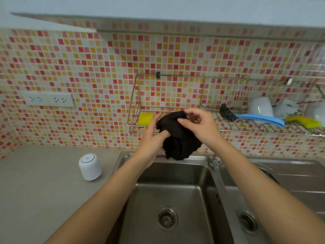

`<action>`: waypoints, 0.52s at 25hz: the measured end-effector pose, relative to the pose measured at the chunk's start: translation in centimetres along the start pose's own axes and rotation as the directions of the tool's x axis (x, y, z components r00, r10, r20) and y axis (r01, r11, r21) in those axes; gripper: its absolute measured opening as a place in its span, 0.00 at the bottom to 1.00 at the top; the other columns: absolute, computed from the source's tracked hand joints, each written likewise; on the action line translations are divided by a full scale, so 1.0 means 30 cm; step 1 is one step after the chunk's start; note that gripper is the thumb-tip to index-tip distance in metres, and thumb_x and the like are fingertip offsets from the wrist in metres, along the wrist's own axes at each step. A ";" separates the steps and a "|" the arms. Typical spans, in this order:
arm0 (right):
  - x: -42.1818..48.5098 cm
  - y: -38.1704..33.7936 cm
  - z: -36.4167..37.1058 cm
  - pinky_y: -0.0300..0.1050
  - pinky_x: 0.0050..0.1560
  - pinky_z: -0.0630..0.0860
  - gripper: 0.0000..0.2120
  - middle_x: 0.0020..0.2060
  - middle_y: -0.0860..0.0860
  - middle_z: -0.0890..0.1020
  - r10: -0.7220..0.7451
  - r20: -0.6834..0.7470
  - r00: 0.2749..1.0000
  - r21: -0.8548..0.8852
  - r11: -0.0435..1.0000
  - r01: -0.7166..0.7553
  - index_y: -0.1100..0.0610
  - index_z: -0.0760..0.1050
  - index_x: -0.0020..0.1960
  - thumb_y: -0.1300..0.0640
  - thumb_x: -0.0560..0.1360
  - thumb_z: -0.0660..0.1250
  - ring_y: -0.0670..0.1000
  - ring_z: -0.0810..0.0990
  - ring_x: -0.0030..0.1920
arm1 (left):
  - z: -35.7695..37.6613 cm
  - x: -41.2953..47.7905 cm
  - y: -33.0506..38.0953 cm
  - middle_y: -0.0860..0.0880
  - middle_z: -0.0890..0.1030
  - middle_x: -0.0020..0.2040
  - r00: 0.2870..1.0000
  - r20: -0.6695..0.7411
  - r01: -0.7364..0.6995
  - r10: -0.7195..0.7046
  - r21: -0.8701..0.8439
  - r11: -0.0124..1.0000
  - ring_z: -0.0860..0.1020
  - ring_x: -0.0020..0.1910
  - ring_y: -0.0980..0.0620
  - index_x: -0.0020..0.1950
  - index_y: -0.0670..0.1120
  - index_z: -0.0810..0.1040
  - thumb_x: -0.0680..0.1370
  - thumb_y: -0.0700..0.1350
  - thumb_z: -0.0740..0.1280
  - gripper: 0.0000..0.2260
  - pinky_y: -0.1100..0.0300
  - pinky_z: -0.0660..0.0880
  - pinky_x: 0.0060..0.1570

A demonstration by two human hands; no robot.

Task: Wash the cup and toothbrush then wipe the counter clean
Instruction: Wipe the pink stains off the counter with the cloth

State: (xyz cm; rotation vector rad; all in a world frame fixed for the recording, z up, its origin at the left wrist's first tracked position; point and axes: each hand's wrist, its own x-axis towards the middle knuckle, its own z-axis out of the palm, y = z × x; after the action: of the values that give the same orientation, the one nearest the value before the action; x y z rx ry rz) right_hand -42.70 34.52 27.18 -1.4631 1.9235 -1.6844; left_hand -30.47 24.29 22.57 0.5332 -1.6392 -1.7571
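A black cloth (pixel 177 136) is bunched & pinched by left hand (pixel 153 132) & right hand (pixel 200 125) over the sink (pixel 175 191); it could prob. be dropped if loosened.

Single head-worn wide-angle view, looking forward and down from person's standing position at steel sink (pixel 175 194). Lens facing mosaic tiled wall (pixel 105 67) head-on, close in; both forearms reaching into frame from bottom edge. Wide-angle distortion bending counter (pixel 38 182) and wall rack (pixel 228 127) edges.
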 end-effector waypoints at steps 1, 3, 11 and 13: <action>0.042 -0.027 -0.026 0.34 0.46 0.75 0.09 0.40 0.45 0.79 -0.050 -0.007 0.999 -0.017 0.999 0.050 0.49 0.77 0.48 0.61 0.71 0.72 0.45 0.78 0.42 | 0.009 0.052 0.041 0.50 0.68 0.64 0.999 -0.017 -0.031 0.033 0.104 0.994 0.73 0.60 0.48 0.64 0.60 0.71 0.73 0.43 0.67 0.21 0.53 0.81 0.46; 0.133 -0.052 -0.078 0.39 0.48 0.77 0.09 0.42 0.47 0.80 -0.107 -0.049 0.993 -0.009 0.994 0.107 0.47 0.77 0.47 0.60 0.71 0.72 0.48 0.78 0.44 | 0.029 0.163 0.134 0.50 0.64 0.63 0.987 -0.072 -0.110 0.144 0.355 0.928 0.70 0.62 0.44 0.58 0.56 0.74 0.75 0.46 0.66 0.13 0.47 0.78 0.55; 0.389 0.254 -0.096 0.42 0.40 0.79 0.07 0.42 0.51 0.79 0.295 -0.072 0.953 0.168 0.945 -0.280 0.55 0.76 0.51 0.58 0.74 0.69 0.52 0.80 0.46 | 0.092 0.570 0.137 0.40 0.71 0.65 0.998 -0.067 0.064 0.010 0.980 0.191 0.61 0.69 0.38 0.62 0.46 0.71 0.80 0.44 0.59 0.11 0.53 0.62 0.64; 0.438 0.363 -0.069 0.55 0.50 0.80 0.07 0.45 0.55 0.82 0.340 -0.080 0.937 0.037 0.940 -0.338 0.55 0.77 0.49 0.55 0.72 0.70 0.56 0.81 0.51 | 0.104 0.642 0.053 0.41 0.72 0.64 0.991 -0.097 0.099 -0.091 0.995 0.011 0.64 0.67 0.37 0.62 0.44 0.72 0.79 0.42 0.60 0.12 0.52 0.63 0.64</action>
State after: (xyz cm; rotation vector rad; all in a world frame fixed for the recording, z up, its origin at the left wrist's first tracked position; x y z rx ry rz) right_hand -56.39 24.46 24.48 -0.9907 2.0497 -1.6216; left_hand -45.69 12.93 27.31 1.2856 -2.7483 -0.1853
